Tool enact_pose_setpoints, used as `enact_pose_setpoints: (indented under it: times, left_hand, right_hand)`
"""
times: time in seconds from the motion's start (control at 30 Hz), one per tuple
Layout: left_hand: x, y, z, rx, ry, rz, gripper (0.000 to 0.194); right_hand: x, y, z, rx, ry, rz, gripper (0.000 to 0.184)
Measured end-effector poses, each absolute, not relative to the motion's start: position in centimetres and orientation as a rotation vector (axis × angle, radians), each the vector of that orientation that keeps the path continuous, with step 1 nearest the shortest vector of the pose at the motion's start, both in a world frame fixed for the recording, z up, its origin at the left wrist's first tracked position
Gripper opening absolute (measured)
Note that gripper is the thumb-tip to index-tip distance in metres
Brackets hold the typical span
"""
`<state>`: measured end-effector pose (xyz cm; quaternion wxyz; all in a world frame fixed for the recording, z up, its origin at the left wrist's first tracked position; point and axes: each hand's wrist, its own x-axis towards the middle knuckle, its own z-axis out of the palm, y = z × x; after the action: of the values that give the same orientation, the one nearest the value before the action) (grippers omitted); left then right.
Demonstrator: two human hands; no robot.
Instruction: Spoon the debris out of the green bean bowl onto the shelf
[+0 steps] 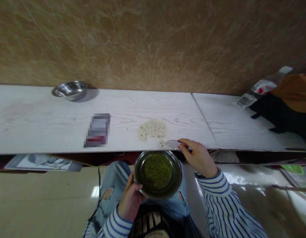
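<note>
My left hand (129,198) grips the rim of a steel bowl (176,181) filled with small green beans (156,171), held over my lap just below the table edge. My right hand (197,155) pinches a clear plastic spoon (172,143) that rests on the white wooden table (44,122) at its front edge. The spoon's bowl lies next to a small pile of whitish grains (152,129) with a few dark specks among them.
An empty steel bowl (70,90) stands at the back left by the brown marble wall. A dark flat packet (97,130) lies left of the grain pile. A plastic bottle (263,86), black and orange cloth (290,105) sit at the right end.
</note>
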<state>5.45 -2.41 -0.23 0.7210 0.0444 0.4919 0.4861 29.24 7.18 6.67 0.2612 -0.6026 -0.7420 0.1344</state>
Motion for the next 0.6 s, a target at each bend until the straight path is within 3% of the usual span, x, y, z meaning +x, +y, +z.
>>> enact_pose_setpoints:
  times: [0.6]
  left_hand:
    - [5.37,-2.56,-0.14,0.086,1.088,1.098,0.058]
  right_hand:
    - [28.57,7.28,6.66,-1.603,-1.996,0.382,0.025]
